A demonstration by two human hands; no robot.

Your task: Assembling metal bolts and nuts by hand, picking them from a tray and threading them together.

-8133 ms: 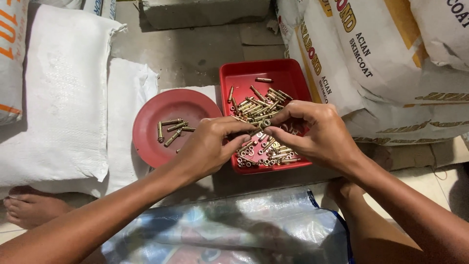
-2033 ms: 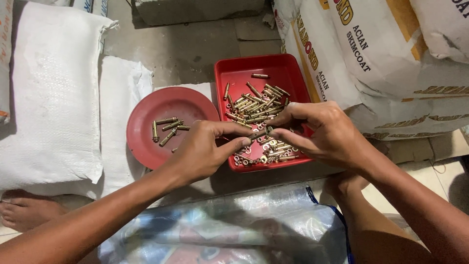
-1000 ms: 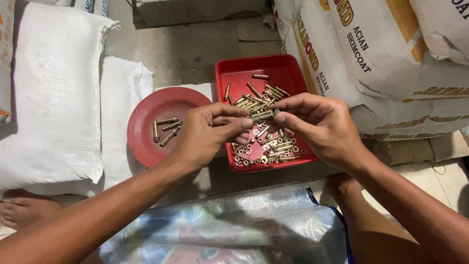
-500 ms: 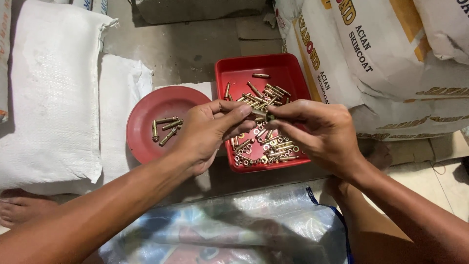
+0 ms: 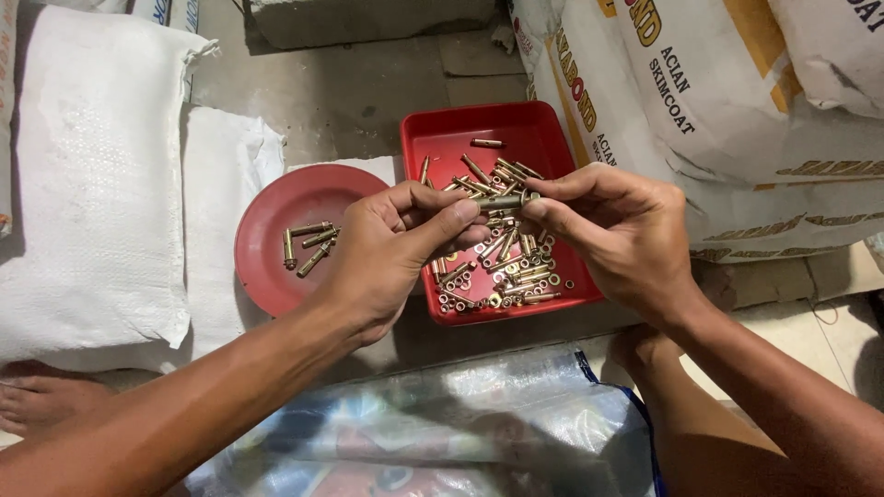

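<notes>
Both hands meet over a square red tray (image 5: 529, 129) that holds several brass-coloured bolts, sleeves and nuts. My left hand (image 5: 387, 253) pinches one end of a brass anchor bolt (image 5: 505, 200) between thumb and fingers. My right hand (image 5: 619, 235) grips the bolt's other end with its fingertips. The bolt lies level, a little above the tray. Left of the tray is a round red plate (image 5: 267, 216) with several assembled brass bolts (image 5: 308, 247) on it.
White woven sacks (image 5: 87, 175) lie at the left, and stacked printed sacks (image 5: 737, 101) rise at the right. A shiny plastic bag (image 5: 433, 428) covers my lap. A bare foot (image 5: 41, 405) shows at lower left. Concrete floor (image 5: 368, 74) lies beyond.
Both hands have lifted from the pile in the tray and now hold one bolt between them, higher than before. The plate and tray have stayed put.
</notes>
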